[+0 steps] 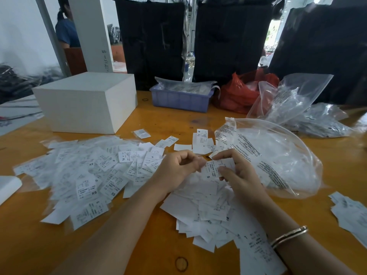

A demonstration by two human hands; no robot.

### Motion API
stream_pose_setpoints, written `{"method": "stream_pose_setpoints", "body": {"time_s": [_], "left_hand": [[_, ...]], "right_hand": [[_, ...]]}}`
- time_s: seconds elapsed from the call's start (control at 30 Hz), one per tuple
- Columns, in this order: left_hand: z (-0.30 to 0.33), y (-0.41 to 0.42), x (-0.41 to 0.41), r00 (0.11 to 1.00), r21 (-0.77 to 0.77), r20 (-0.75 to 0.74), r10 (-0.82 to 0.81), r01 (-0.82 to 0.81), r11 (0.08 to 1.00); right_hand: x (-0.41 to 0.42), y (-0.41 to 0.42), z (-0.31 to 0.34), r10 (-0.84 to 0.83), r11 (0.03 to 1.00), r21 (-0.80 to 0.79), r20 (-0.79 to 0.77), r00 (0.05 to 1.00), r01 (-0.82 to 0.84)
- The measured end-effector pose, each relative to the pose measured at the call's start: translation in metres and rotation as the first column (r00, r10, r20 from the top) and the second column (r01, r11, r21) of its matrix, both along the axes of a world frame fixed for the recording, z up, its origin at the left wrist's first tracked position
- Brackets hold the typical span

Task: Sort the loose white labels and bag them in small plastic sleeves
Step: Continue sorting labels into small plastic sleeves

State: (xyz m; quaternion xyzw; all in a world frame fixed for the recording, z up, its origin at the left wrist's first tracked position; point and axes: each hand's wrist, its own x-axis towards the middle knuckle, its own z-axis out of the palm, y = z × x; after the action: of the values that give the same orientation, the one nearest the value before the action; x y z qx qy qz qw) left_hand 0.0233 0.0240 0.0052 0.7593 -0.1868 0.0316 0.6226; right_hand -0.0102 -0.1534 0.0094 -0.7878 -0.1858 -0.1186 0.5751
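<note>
Both hands meet mid-scene over orange wooden surface (pixel 162 231). Right hand (pixel 239 173) pinches small white printed label marked S (pixel 215 169); left hand (pixel 178 169), fingers curled, touches its left end. Label's long axis runs left-right. Clear plastic bag of sleeves (pixel 278 155) just right, nearer right hand.

A spread of sleeved labels (pixel 83 171) is laid on the table (pixel 139 245) at the left, with a heap of loose labels (pixel 208 211) just right of it. A large plastic bag (pixel 278 155) is set right of the heap. Behind the spread a box (pixel 87 102) is placed; right of it are found a tray (pixel 180 100), then a crumpled bag (pixel 238 94).
</note>
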Motion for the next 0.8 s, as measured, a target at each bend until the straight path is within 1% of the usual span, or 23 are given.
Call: {"method": "stream_pose_setpoints", "body": {"time_s": [0.17, 0.27, 0.33, 0.4, 0.5, 0.63, 0.7, 0.8], "left_hand": [[0.002, 0.002, 0.000, 0.999, -0.008, -0.033, -0.039, 0.039, 0.999], [0.001, 0.003, 0.000, 0.999, 0.009, -0.023, -0.045, 0.045, 0.999], [0.000, 0.002, -0.001, 0.999, 0.013, -0.015, -0.034, 0.034, 0.999], [0.000, -0.001, -0.002, 1.000, 0.009, -0.006, -0.018, 0.018, 1.000], [0.000, -0.001, -0.001, 0.998, 0.024, 0.056, 0.023, -0.024, 0.999], [-0.001, -0.001, 0.001, 0.988, -0.017, 0.118, 0.099, -0.098, 0.995], [-0.001, -0.001, 0.001, 0.981, 0.013, 0.159, 0.106, -0.110, 0.994], [-0.002, -0.002, 0.001, 0.973, 0.082, 0.217, 0.079, -0.099, 0.992]], "right_hand": [[-0.001, -0.001, 0.001, 0.007, 1.000, 0.001, -0.010, 1.000, -0.007], [-0.001, 0.000, 0.001, 0.002, 1.000, -0.025, -0.012, 1.000, -0.002], [0.000, 0.000, 0.000, 0.010, 0.998, -0.070, -0.013, 1.000, -0.011], [0.000, 0.002, -0.002, 0.045, 0.987, -0.150, -0.039, 0.998, -0.050], [0.000, 0.007, -0.004, 0.093, 0.972, -0.209, -0.087, 0.992, -0.110], [0.004, 0.007, -0.003, 0.041, 0.982, -0.177, -0.119, 0.992, -0.062], [0.004, 0.006, -0.005, 0.020, 0.973, -0.227, -0.131, 0.991, -0.049], [0.003, 0.012, -0.008, 0.062, 0.928, -0.356, -0.133, 0.989, -0.106]]}}
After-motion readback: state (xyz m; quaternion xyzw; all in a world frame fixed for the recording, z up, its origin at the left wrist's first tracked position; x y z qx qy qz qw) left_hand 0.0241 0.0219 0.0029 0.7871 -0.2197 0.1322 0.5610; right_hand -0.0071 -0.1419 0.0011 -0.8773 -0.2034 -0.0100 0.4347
